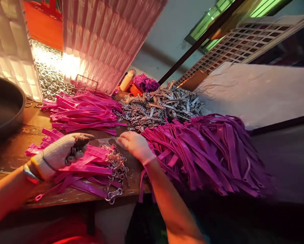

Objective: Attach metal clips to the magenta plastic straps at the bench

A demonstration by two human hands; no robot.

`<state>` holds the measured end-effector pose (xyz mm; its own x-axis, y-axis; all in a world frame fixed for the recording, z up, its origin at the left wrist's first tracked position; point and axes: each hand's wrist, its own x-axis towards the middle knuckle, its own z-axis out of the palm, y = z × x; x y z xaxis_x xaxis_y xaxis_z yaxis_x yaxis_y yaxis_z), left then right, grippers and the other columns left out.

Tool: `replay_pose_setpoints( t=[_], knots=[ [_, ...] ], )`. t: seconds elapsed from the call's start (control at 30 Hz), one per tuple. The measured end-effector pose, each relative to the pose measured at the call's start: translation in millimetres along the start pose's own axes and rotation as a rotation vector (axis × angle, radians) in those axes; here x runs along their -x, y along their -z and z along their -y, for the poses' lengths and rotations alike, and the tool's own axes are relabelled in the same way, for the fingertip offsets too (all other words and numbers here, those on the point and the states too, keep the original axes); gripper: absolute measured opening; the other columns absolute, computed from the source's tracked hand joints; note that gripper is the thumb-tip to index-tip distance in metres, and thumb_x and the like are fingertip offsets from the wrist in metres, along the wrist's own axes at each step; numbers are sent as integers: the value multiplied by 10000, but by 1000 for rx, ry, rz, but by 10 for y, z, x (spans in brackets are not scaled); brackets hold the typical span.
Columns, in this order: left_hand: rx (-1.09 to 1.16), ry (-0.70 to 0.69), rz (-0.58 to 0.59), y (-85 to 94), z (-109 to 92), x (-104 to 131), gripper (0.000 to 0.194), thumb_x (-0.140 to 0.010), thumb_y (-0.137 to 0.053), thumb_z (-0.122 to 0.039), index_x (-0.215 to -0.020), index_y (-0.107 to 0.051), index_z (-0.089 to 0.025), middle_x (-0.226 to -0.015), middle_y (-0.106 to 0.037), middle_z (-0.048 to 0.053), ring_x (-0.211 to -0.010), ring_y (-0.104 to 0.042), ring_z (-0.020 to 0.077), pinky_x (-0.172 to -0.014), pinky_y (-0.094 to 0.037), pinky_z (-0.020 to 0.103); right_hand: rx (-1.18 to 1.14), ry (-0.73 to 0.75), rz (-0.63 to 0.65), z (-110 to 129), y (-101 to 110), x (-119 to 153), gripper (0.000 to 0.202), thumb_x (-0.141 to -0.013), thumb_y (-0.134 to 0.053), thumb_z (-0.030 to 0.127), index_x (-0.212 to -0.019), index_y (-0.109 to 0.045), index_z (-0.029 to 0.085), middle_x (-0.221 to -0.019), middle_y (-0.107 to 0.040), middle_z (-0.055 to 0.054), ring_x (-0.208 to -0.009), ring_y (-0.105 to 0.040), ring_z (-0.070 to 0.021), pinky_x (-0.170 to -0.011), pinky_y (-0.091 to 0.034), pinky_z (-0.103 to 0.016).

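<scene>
My left hand (62, 150), in a white knitted glove with darkened fingertips, is curled above pink straps (86, 169). Small shiny metal rings (71, 158) show between its fingers. My right hand (135, 144), also in a light glove, has its fingers bent together low over the table, beside a pile of purple straps (208, 149); whatever is in its fingertips is hidden. Between and below the hands, metal clasps and rings (116, 166) are attached at the ends of the nearer pink straps. Behind my right hand lies a heap of silver metal clasps (162, 105).
More pink straps (86, 110) lie farther back on the brown table (32, 127). Loose metal rings (50, 71) are heaped under a bright light between ribbed panels (101, 40). A dark round pan (4, 105) is at the left; a white sheet (258, 91) stands right.
</scene>
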<state>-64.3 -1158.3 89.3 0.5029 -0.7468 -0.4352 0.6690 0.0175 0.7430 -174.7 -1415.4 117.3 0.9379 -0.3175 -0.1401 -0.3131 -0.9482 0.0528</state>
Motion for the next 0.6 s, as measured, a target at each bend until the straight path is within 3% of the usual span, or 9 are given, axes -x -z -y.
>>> replay_pose_setpoints(
  t=[0.07,0.17,0.27,0.33,0.47,0.6],
  knots=[
    [112,68,42,-86,103,-40,297,-850,-590,-219,-1104,-718,-132,-638,-598,31,-409,-447,74,-319,-225,125,38,-158,10,-301,-123,-363,280,-1022,-490,305,-1169,-714,225,-1165,-719,-87,-1077,-624,-187,-874,-401,-269],
    [227,143,63,-209,106,-26,347,-883,-555,-278,-1139,-693,-89,-728,-652,93,-455,-536,106,-306,-250,137,53,-264,12,-637,-326,-809,376,-965,-485,146,-1298,-659,166,-1274,-677,-163,-1155,-606,-222,-925,-393,-296],
    [271,160,79,-245,63,-18,362,-891,-567,-341,-1108,-689,-79,-752,-665,114,-465,-550,121,-291,-235,150,8,-308,-1,-836,-472,-1049,436,-953,-486,144,-1368,-616,178,-1334,-653,-161,-1188,-598,-229,-938,-399,-301],
    [274,152,85,-229,58,-30,328,-871,-584,-298,-1090,-691,-79,-746,-660,107,-452,-522,108,-290,-225,147,-38,-331,-8,-907,-515,-1113,421,-951,-495,166,-1349,-632,173,-1299,-678,-153,-1154,-622,-240,-919,-418,-309],
    [283,142,76,-195,101,-60,268,-830,-609,-204,-1060,-692,-92,-719,-626,72,-441,-478,80,-297,-218,128,-126,-318,-63,-836,-484,-1049,350,-943,-492,176,-1220,-697,117,-1207,-716,-163,-1100,-649,-251,-904,-449,-313],
    [323,109,34,-199,138,-51,230,-835,-591,-167,-1041,-680,-116,-681,-579,31,-417,-435,51,-320,-198,98,-224,-150,-168,-354,-372,-662,354,-1002,-415,193,-1261,-651,144,-1200,-714,-105,-1069,-648,-173,-923,-455,-246]
  ],
)
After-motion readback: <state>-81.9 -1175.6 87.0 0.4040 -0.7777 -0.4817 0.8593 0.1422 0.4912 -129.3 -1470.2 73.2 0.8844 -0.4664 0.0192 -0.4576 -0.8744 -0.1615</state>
